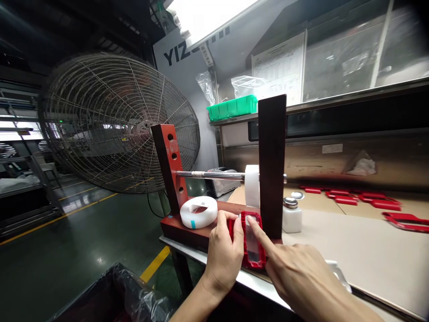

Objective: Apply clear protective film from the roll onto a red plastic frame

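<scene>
Held a red frame (253, 241) at the front edge of the red tape stand (187, 226), right against its dark right post (272, 165). Left hand (223, 255) clamped round the frame's left side, fingers curled over it. Right hand (301, 275) mostly loose, index fingertip pressed on the clear strip inside the frame. Loose white tape roll (199, 211) sat on the stand's base, left of the frame. Small white dispenser bottle (291, 215) just right of the post.

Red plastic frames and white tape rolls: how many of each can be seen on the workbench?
Red plastic frame held in the hands: 1
Red plastic frames lying at far right, first at: about 5; they overlap
White tape rolls: 2
Total: about 8
</scene>
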The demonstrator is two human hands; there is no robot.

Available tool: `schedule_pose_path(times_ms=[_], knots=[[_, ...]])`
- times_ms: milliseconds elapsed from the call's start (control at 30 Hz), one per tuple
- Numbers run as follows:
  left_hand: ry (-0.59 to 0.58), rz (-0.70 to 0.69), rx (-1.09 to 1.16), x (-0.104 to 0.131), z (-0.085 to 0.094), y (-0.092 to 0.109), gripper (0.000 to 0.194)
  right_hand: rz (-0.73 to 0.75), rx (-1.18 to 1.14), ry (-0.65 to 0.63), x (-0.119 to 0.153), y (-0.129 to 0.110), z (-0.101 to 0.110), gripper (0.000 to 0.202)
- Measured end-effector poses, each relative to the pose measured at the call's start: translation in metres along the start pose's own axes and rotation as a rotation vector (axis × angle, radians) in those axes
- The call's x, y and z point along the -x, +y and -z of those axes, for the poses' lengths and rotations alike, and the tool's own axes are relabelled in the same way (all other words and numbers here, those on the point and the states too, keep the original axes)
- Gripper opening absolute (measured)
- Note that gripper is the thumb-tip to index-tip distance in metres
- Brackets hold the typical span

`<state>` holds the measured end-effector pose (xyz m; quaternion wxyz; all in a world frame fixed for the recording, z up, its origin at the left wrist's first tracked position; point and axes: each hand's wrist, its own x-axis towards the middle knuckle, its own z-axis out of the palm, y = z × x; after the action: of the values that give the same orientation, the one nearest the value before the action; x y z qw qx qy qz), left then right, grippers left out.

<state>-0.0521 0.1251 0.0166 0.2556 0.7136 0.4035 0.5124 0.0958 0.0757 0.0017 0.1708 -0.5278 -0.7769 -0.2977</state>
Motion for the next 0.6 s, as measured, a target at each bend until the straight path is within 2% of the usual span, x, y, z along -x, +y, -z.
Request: schedule_pose_path(times_ms=[100, 167, 233, 367, 433, 500, 600], knots=[[-0.011, -0.016, 0.008, 0.000, 0.000, -0.002, 0.012, -0.045, 0.027, -0.167, -0.009, -0.001, 0.009, 0.065], [-0.021, -0.022, 0.010, -0.001, 0.000, -0.002, 0.012, -0.055, 0.027, -0.218, -0.012, 0.000, 0.014, 0.060], [-0.021, -0.014, 0.012, -0.002, -0.001, -0.002, 0.011, -0.040, 0.006, -0.191, -0.013, 0.001, 0.014, 0.058], [0.006, 0.033, 0.018, -0.004, -0.001, 0.002, 0.012, 0.017, -0.034, 0.060, -0.006, 0.002, 0.001, 0.059], [0.011, 0.048, 0.020, -0.004, 0.000, 0.003, 0.011, 0.018, -0.016, 0.123, -0.002, 0.002, -0.004, 0.063], [0.000, 0.047, 0.022, -0.004, 0.001, 0.003, 0.011, 0.002, 0.034, 0.080, -0.001, 0.001, -0.005, 0.065], [-0.021, 0.044, 0.031, -0.003, 0.001, 0.001, 0.013, -0.005, 0.152, -0.074, -0.004, 0.000, 0.003, 0.063]])
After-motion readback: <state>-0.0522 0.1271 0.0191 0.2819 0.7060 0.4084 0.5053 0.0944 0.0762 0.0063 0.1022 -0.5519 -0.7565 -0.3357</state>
